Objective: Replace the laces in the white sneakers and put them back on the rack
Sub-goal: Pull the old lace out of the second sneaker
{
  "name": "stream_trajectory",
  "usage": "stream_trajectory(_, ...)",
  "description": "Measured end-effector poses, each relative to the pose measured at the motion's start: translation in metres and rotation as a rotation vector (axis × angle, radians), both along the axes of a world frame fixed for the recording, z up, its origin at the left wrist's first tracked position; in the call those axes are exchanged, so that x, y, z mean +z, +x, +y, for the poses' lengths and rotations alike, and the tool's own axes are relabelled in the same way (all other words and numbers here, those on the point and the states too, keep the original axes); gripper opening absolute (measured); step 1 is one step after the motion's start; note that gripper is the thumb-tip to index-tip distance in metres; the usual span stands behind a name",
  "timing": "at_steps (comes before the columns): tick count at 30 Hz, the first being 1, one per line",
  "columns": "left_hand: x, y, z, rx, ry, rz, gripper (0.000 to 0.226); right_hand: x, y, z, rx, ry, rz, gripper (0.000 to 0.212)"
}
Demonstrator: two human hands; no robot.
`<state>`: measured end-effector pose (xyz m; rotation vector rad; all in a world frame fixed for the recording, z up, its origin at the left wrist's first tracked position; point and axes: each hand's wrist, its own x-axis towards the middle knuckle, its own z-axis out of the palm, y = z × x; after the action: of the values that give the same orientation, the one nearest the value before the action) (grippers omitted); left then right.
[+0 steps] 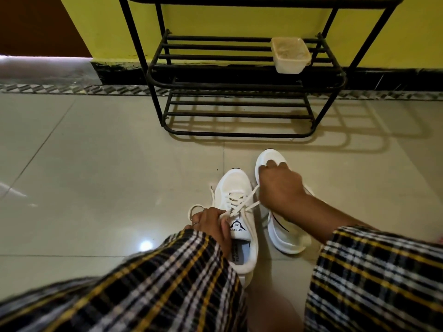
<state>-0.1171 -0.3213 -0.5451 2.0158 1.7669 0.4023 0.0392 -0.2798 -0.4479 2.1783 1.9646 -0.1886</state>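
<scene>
Lace [242,207] runs taut between both hands over the left sneaker [236,188]. Left hand [211,224] pinches its seven o'clock end; right hand [280,185] grips its two o'clock end.

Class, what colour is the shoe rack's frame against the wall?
The shoe rack is black, seen clearly in the head view.

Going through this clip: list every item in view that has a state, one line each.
Left sneaker: upright on floor, partly laced.
Lace: pulled taut by both hands.
Right sneaker: on floor, lacing hidden.
Left hand: grips lace.
Right hand: grips lace.
Rack: no sneakers.
Plastic tub: open, on rack.
</scene>
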Motion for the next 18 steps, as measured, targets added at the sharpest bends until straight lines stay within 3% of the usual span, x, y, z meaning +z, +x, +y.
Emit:
stream_trajectory(3, 0.002, 0.003, -0.002, 0.030, 0.062, -0.086, 0.062, -0.007, -0.029, -0.012, 0.215, -0.038, 0.067, 0.043)
stream_trajectory(7, -0.002, 0.002, -0.003, 0.035, 0.033, -0.173, 0.033, -0.016, -0.052, -0.027, 0.469, -0.079, -0.064, 0.024)
stream_trajectory(10, -0.007, 0.000, -0.005, 0.045, 0.045, -0.259, 0.048, -0.017, -0.052, -0.026, 0.535, 0.000, -0.107, 0.019)
stream_trajectory(13, -0.007, -0.002, -0.006, 0.039, 0.039, -0.222, 0.051, -0.023, -0.046, -0.024, 0.572, -0.127, -0.110, 0.030)
stream_trajectory(16, -0.003, -0.004, -0.006, 0.028, 0.072, -0.199, 0.045, -0.011, -0.041, -0.018, 0.593, 0.069, -0.039, 0.020)
stream_trajectory(18, -0.005, -0.008, -0.005, 0.018, 0.070, -0.193, 0.041, 0.004, -0.021, -0.006, 0.474, 0.212, -0.045, 0.018)
